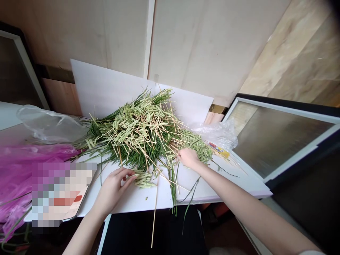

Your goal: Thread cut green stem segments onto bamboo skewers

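Near the surface's (pixel 170 194) front edge, the left hand (pixel 111 189) curves over a small bundle of seed heads (pixel 142 179), its fingers (pixel 127 173) curled with their tips at the bundle's end; whether they pinch it, I cannot tell. The right hand (pixel 188 158) lies on the pile (pixel 138 136) of grass and thin sticks, fingers pressed together, apparently pinning stalks down. The pile sits mid-surface, within reach of both hands. Plastic bags lie left (pixel 50 124) and right (pixel 219 136) of it, before a white board (pixel 106 88) propped against the wooden wall (pixel 212 35).
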Available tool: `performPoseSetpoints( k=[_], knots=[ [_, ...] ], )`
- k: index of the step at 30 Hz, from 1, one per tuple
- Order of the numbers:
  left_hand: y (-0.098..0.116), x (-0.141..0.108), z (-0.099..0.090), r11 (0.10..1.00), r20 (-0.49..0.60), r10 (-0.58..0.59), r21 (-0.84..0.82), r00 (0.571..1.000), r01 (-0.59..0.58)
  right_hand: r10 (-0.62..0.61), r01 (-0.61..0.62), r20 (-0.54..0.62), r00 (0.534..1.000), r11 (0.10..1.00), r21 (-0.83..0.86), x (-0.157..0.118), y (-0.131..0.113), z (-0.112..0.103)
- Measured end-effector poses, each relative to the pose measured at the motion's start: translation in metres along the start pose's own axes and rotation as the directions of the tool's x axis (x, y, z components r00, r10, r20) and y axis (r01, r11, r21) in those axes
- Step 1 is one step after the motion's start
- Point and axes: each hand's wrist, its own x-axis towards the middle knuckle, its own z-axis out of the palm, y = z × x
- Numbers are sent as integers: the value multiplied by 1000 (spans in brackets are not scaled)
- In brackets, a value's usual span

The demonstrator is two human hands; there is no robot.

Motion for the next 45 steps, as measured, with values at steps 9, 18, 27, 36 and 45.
performPoseSetpoints(
  k=[9, 18, 27, 36, 45],
  knots=[
    [0, -3, -1, 999, 19, -28, -33, 999, 29, -6, 6, -12, 1000, 999, 43, 3, 14, -41],
    [-2, -4, -4, 998, 9, -50, -41, 999, 51, -101, 129, -133, 986, 966, 224, 14, 45, -123],
    [-1, -9, -18, 990, -14, -106, -90, 994, 104, -16, 147, -494, 869, 962, 228, 71, -4, -236],
    [-10, -10, -24, 998, -83, -60, -13, 995, 59, -211, 279, -533, 819, 959, 49, 143, -151, -224],
    [-23, -9, -29, 995, -109, -101, -27, 989, 99, -539, 530, -554, 635, 825, -195, 89, -136, -118]
  ],
)
